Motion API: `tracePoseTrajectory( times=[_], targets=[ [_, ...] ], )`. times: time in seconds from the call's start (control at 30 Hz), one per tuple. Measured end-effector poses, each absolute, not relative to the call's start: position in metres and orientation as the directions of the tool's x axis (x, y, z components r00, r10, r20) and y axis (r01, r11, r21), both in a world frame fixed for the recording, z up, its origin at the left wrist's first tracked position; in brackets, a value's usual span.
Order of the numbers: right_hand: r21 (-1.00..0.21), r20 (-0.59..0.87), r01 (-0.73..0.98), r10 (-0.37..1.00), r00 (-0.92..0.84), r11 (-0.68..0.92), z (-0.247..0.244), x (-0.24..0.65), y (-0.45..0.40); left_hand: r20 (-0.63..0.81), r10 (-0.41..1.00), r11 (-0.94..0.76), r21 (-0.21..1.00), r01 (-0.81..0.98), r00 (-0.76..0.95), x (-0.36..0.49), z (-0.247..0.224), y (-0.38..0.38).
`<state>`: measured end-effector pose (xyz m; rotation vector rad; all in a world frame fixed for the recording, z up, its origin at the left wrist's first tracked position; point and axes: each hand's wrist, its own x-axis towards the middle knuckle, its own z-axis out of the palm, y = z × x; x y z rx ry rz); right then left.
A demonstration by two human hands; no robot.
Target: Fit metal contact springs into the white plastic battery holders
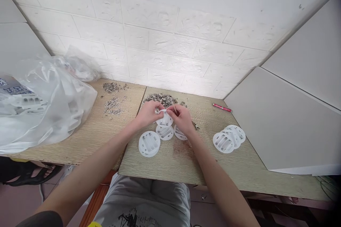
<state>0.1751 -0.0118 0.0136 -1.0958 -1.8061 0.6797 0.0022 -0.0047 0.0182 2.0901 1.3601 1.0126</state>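
Note:
Between my two hands a white round plastic battery holder (pixel 164 120) is raised over the table, its slots facing me. My left hand (pixel 149 114) pinches its left upper rim with thumb and finger. My right hand (pixel 181 117) is closed at its upper right edge, thumb on the rim; whether a small part is also in those fingers I cannot make out. Just below lie another battery holder (pixel 164 133) and one partly under my right wrist (pixel 180 133). A small stack of battery holders (pixel 149 144) sits to the left, nearer me.
Behind my hands lies a heap of small metal contacts (pixel 161 98); more metal pieces (pixel 113 104) are on the left table. A plastic bag of white parts (pixel 53 103) stands far left. Overlapping battery holders (pixel 229 139) and a red pen (pixel 222 108) lie right, beside a white panel (pixel 287 124).

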Motion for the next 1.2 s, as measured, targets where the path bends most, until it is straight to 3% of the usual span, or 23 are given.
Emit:
tracePoseTrajectory(
  times=[0.27,0.53,0.67,0.8,0.87,1.0,1.13,1.2],
  targets=[
    [-0.764,0.437,0.422,0.872,-0.218,0.488,0.013,0.17,-0.014,0.401,0.858,-0.503,0.529,0.683,0.321,0.004,0.017,-0.006],
    [-0.872,0.373,0.274,0.913,-0.165,0.406,0.014,0.175,-0.013,0.361,0.838,-0.534,0.384,0.753,0.41,-0.001,0.045,-0.005],
    [-0.919,0.335,0.194,0.939,-0.077,0.343,0.016,0.185,-0.009,0.182,0.841,-0.538,0.383,0.751,0.51,-0.045,0.076,-0.003],
    [-0.935,0.306,0.202,0.951,0.045,0.291,0.015,0.191,-0.005,-0.253,0.731,-0.451,0.518,0.727,0.634,-0.104,0.087,-0.013],
    [-0.939,0.298,0.198,0.952,0.065,0.281,0.014,0.191,-0.004,-0.395,0.676,-0.4,0.513,0.759,0.623,-0.126,0.084,-0.021],
    [-0.931,0.307,0.223,0.951,0.045,0.29,0.014,0.189,-0.004,-0.519,0.633,-0.376,0.443,0.814,0.574,-0.147,0.071,-0.037],
    [-0.925,0.31,0.244,0.95,0.038,0.292,0.013,0.189,-0.003,-0.467,0.703,-0.359,0.417,0.835,0.536,-0.144,0.061,-0.051],
    [-0.925,0.307,0.248,0.951,0.043,0.288,0.013,0.189,-0.003,-0.222,0.88,-0.294,0.437,0.85,0.419,-0.14,0.057,-0.059]
  ],
)
